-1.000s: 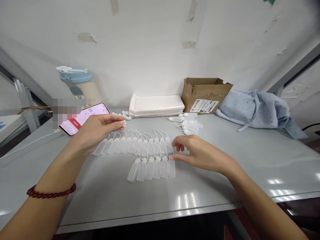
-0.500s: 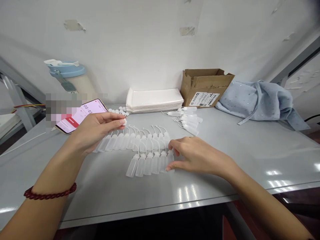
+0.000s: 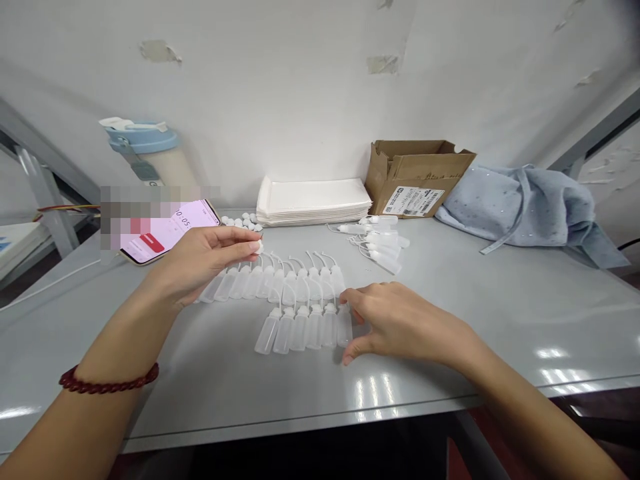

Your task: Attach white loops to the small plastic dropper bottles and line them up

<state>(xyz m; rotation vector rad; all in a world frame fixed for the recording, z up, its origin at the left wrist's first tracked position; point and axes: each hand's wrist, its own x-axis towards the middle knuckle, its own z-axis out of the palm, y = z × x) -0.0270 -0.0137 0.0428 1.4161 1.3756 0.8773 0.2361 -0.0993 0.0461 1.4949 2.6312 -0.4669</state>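
Note:
My left hand (image 3: 203, 263) pinches a small white cap (image 3: 259, 247) between thumb and fingertips, above the back row of bottles. My right hand (image 3: 395, 320) is open, thumb and index finger apart, beside the rightmost squeeze bottle (image 3: 344, 328) of the front row. Its index fingertip is at that bottle's top; whether it touches cannot be made out. Several small translucent bottles (image 3: 299, 331) lie side by side in the front row, each with a thin white cord at its neck. Behind them, a longer row of like bottles (image 3: 240, 285) is partly covered by my left hand.
Loose white caps (image 3: 245, 220) lie by a stack of white trays (image 3: 315, 200). More bottles (image 3: 384, 250) are heaped before a cardboard box (image 3: 417, 180). A blue cloth bag (image 3: 525, 213) is at right; a phone (image 3: 170, 230) and blue-lidded cup (image 3: 150, 150) are at left.
My right thumb has moved down and away from the rightmost front bottle, so the hand is wider apart. My left hand keeps hold of the cap. The whole view has shifted slightly.

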